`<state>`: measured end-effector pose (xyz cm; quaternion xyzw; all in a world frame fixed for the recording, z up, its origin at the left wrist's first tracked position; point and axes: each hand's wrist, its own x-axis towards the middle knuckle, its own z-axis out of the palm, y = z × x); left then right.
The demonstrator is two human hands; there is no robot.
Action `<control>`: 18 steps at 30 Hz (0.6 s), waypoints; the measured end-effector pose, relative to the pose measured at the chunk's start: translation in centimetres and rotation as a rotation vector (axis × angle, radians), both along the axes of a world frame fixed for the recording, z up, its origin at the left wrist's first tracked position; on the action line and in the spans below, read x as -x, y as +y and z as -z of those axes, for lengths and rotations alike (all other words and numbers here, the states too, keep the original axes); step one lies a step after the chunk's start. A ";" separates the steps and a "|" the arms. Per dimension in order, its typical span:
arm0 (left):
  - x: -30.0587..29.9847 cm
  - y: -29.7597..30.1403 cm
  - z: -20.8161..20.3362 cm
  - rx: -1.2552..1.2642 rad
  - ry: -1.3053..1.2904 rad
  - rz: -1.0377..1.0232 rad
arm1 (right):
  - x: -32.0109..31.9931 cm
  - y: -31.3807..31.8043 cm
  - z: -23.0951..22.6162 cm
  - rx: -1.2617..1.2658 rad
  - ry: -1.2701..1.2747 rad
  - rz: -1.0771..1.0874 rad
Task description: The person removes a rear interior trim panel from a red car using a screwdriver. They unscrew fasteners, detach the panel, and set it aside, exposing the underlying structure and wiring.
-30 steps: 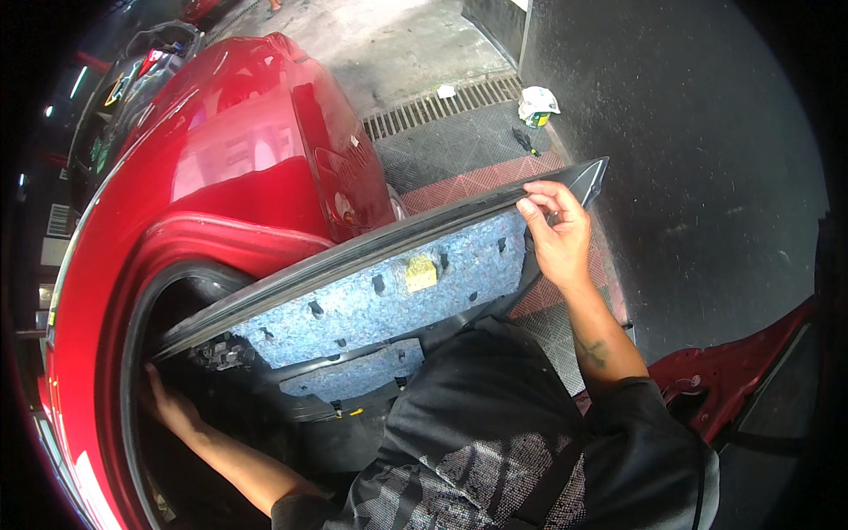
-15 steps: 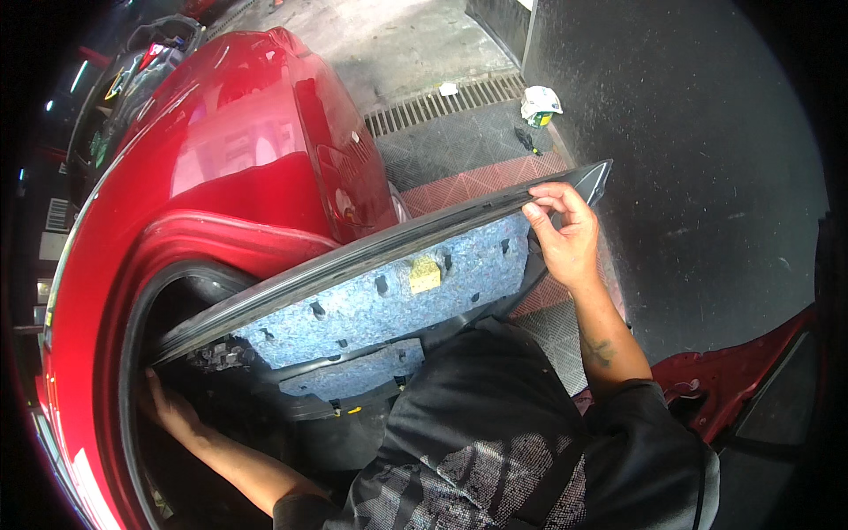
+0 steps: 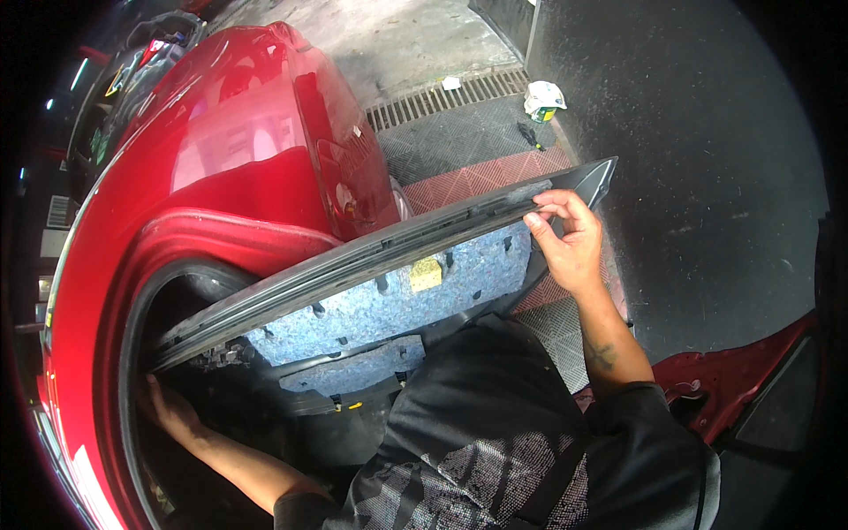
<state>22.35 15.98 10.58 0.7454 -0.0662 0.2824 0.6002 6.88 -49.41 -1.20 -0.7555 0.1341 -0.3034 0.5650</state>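
Observation:
A black car door trim panel lies slanted before me, its back side facing me. Blue felt padding covers that back, with a yellow foam block on it. Along its upper edge runs a long black rubber strip. My right hand is closed near the panel's right end, thumb and fingers pinching the strip at the edge. At the panel's left end, inside the car's door opening, my left hand grips its corner; shadow hides part of the fingers.
The red car body and its door-frame seal curve around the left. A dark wall stands on the right, with a red door part below it. A white and green container stands by the floor grate.
The panel's upper edge has rolled toward me, so more of its ridged top shows. My right hand has shifted very slightly with it; my left hand stays in place.

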 end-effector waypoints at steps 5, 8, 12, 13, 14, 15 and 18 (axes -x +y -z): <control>-0.3 0.9 0.2 -0.027 0.015 -0.027 | -0.4 0.0 -0.1 -0.062 -0.026 -0.006; -0.3 0.2 -0.1 0.016 0.065 -0.072 | -0.7 0.1 -0.5 -0.022 0.001 -0.002; -0.4 -0.1 -0.3 -0.002 0.073 -0.067 | -0.5 0.0 -0.6 0.002 0.020 -0.014; -0.5 0.1 -0.2 -0.021 0.062 -0.061 | -0.5 0.0 -0.6 0.004 0.015 -0.013; -0.6 0.2 -0.2 -0.040 0.051 -0.054 | -0.5 0.0 -0.5 -0.002 0.001 -0.013; -0.6 0.2 -0.1 -0.041 0.038 -0.050 | -0.6 0.1 -0.5 -0.008 -0.013 -0.013; -0.8 0.2 0.0 -0.043 0.014 -0.047 | -0.5 0.1 -0.4 0.000 -0.026 -0.008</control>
